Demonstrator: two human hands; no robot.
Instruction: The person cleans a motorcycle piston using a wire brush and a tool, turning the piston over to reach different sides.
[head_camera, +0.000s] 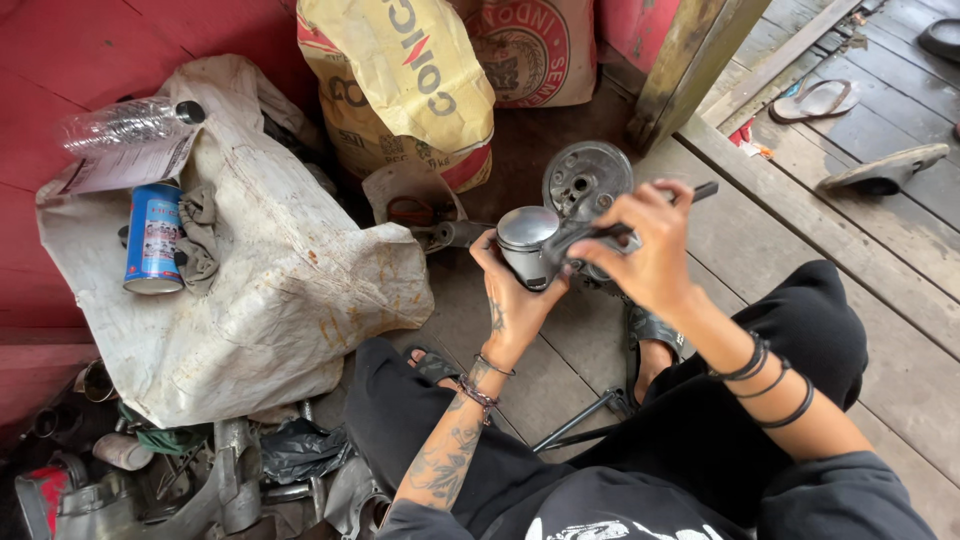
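Two hands are seen at work: the piston (527, 245) is cupped from below in the left hand (512, 300), fingers wrapped round its skirt, while the right hand (645, 255) is clamped on a dark tool (600, 232) pressed against its side. Just behind, a round metal cover (587, 178) is propped. A slip of the tool could gouge the piston or the palm.

place: makeshift repair workshop on plank floor (880, 300) | signs: engine parts (200, 490) heaped at lower left; spray can (152, 238) on stained sack (290, 290); round metal cover (587, 178); cement bags (400, 80) behind
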